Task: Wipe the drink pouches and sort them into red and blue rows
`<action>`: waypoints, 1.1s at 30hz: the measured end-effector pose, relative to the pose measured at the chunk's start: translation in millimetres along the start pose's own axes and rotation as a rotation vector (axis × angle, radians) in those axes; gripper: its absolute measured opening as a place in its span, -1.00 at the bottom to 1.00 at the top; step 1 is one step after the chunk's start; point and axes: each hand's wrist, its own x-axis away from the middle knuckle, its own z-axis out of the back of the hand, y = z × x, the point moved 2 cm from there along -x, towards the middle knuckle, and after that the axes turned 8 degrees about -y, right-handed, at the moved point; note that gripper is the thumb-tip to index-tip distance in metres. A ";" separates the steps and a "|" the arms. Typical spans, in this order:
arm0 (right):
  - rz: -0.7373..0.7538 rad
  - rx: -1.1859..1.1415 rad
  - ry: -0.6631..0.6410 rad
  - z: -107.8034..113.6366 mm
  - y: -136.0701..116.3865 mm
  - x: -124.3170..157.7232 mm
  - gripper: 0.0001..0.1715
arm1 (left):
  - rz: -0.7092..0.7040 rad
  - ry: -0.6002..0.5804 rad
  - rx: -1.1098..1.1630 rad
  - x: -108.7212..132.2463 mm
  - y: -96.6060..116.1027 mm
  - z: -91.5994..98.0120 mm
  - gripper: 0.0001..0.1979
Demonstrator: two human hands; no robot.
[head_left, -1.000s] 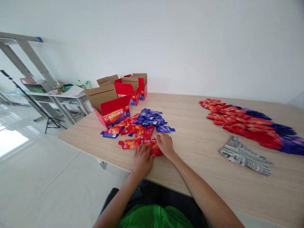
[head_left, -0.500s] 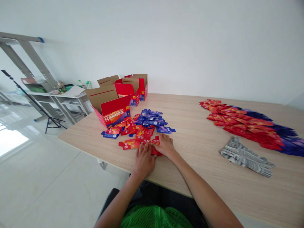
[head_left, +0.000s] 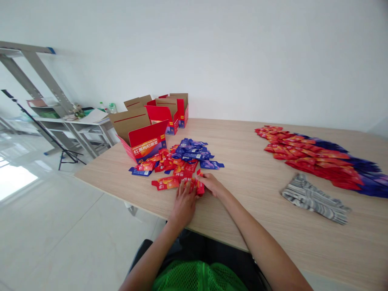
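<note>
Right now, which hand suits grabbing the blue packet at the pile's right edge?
Probably your right hand: it's closer to that blue packet, though touching a red packet; your left hand lies farther off.

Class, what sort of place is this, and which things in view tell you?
Probably a packing room: open cartons stand on the table, and red and blue packets lie heaped near them and layered farther right.
</note>
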 end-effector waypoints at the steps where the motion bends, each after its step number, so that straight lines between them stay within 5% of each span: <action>1: -0.003 -0.026 -0.008 -1.3 -0.1 0.7 -0.71 | -0.007 0.033 0.003 0.5 0.0 0.9 -0.62; 10: -0.065 -0.288 -0.100 -2.2 -9.8 0.7 -0.79 | 0.007 0.314 0.169 3.8 4.5 15.3 -0.48; 21: -0.114 -0.403 -0.302 -24.7 -2.6 6.8 -0.71 | 0.197 0.413 0.570 2.6 -8.5 18.0 -0.69; 25: -0.035 -0.459 -0.299 -33.0 -8.9 13.7 -0.65 | 0.217 0.395 0.942 -1.7 -16.3 8.4 -0.41; 33: 0.195 -0.407 -0.227 -43.7 -17.5 23.4 -0.44 | 0.184 0.404 1.408 -6.2 -24.9 0.2 -0.36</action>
